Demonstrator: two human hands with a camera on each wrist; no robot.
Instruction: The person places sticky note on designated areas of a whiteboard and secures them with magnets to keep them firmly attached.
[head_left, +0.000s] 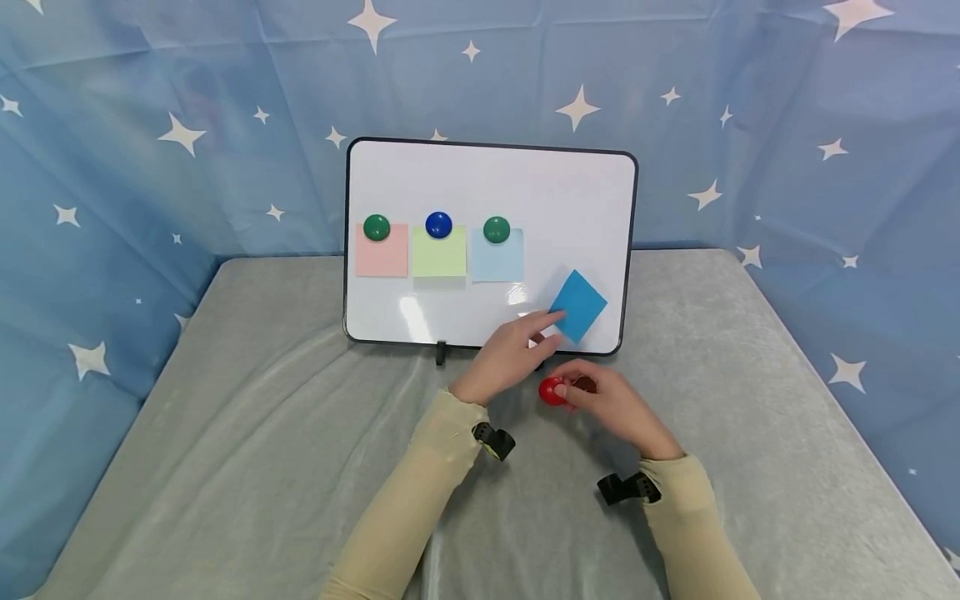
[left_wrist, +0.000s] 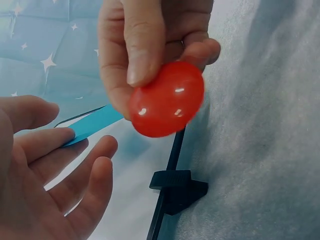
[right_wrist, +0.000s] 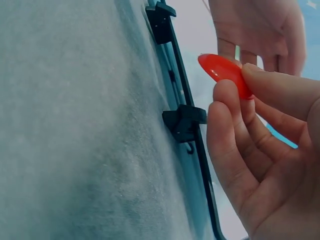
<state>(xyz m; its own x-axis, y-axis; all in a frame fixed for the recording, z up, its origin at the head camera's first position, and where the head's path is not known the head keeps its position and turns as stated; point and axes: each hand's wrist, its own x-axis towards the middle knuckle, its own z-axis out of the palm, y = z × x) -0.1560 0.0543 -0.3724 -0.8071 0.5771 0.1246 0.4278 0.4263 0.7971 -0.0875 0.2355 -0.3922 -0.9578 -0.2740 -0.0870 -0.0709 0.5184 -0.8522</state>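
Observation:
My left hand (head_left: 513, 350) reaches to a blue sticky note (head_left: 581, 305), turned like a diamond at the lower right of the whiteboard (head_left: 577, 192). Its fingertips touch the note's left corner, and in the left wrist view the thumb stands apart from the fingers. Below the board's lower edge, my right hand (head_left: 607, 400) pinches a round red magnet (head_left: 552, 391) between thumb and fingers. Both wrist views show this glossy red magnet (left_wrist: 170, 100) clear of the board. How firmly the note sits against the board cannot be seen.
Pink (head_left: 382, 254), yellow-green (head_left: 439, 254) and light blue notes (head_left: 497, 257) hang in a row, topped by green (head_left: 377, 227), dark blue (head_left: 438, 224) and green magnets (head_left: 497, 229). Black stand feet (head_left: 441, 353) hold the board on a grey cloth (head_left: 247, 400). Behind hangs a starry blue curtain (head_left: 480, 92).

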